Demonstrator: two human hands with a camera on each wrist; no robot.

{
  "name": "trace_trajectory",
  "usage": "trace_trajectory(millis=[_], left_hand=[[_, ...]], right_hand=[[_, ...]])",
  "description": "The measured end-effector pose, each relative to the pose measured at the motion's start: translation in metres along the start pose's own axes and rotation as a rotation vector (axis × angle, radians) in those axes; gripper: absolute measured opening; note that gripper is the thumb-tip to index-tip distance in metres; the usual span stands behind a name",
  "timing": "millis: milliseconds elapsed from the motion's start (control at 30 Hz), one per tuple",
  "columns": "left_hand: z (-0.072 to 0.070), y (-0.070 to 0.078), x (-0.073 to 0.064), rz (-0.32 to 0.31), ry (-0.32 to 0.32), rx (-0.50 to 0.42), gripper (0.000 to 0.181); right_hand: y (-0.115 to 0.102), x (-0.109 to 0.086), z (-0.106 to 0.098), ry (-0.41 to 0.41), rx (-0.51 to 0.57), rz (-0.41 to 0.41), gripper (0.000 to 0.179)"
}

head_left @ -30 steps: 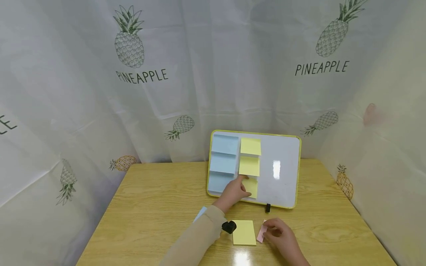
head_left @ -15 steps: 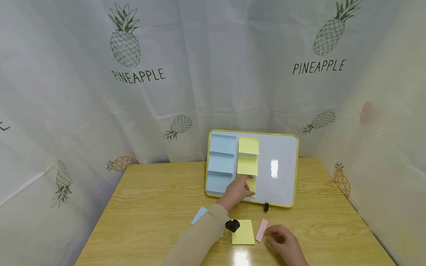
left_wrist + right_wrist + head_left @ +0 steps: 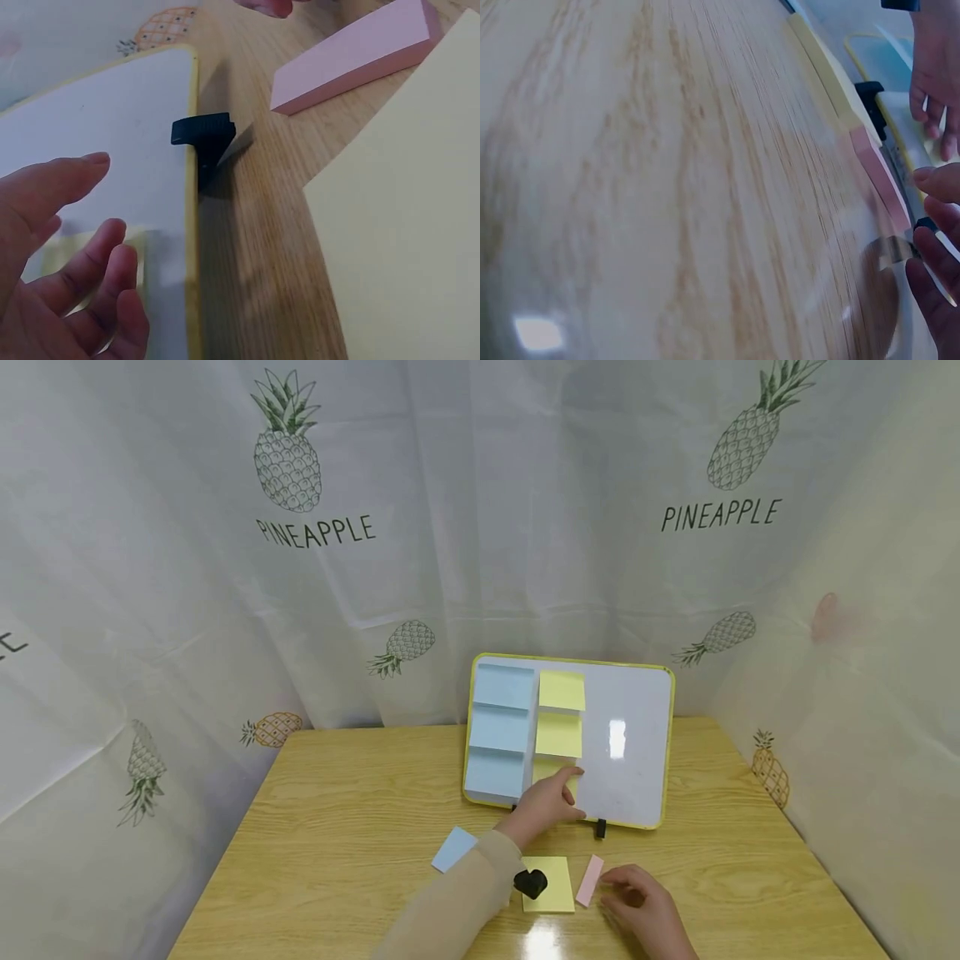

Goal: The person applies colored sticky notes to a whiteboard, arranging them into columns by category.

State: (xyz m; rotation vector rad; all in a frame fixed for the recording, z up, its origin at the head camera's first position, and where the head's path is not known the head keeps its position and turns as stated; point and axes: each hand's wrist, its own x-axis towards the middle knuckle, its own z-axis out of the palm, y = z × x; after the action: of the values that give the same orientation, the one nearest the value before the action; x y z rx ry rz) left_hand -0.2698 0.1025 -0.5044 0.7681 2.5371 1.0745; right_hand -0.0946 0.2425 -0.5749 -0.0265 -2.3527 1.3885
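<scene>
My left hand (image 3: pixel 545 804) is in front of the lowest yellow sticky note (image 3: pixel 550 768) on a whiteboard (image 3: pixel 626 702), covering part of that note. In the left wrist view its fingers (image 3: pixel 120 262) are loosely bent and hold nothing. Two more yellow notes (image 3: pixel 560 733) are stuck above, beside a column of blue sticky notes (image 3: pixel 498 728). My right hand (image 3: pixel 641 906) hovers just right of a narrow pink sticky note pad (image 3: pixel 590 881), thumb and fingers apart with nothing between them. Left of the pink pad lies a yellow sticky note pad (image 3: pixel 555 897), partly hidden by the left wrist's black camera.
A blue pad (image 3: pixel 453 849) lies on the wooden table (image 3: pixel 345 827), partly behind the left sleeve. Black clips (image 3: pixel 601 829) support the whiteboard's lower edge. A pineapple-print curtain (image 3: pixel 495 527) hangs behind and at the sides.
My right hand has let go of the pink pad and drawn slightly right. My left hand has shifted right and down along the lowest yellow note, uncovering more of the blue pad.
</scene>
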Motion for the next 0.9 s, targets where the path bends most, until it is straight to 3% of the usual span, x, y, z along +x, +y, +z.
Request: trace_trajectory(millis=[567, 733, 900], left_hand=[[0.023, -0.023, -0.044, 0.003, -0.067, -0.176, 0.054], [0.029, -0.027, -0.057, 0.042, -0.067, -0.046, 0.041], [0.033, -0.032, -0.066, 0.073, -0.102, 0.073, 0.034]], right_hand=[[0.003, 0.006, -0.004, -0.013, -0.050, 0.020, 0.032], [0.006, 0.009, -0.004, -0.047, -0.058, 0.025, 0.030], [0.009, 0.016, -0.003, -0.068, -0.135, -0.031, 0.031]])
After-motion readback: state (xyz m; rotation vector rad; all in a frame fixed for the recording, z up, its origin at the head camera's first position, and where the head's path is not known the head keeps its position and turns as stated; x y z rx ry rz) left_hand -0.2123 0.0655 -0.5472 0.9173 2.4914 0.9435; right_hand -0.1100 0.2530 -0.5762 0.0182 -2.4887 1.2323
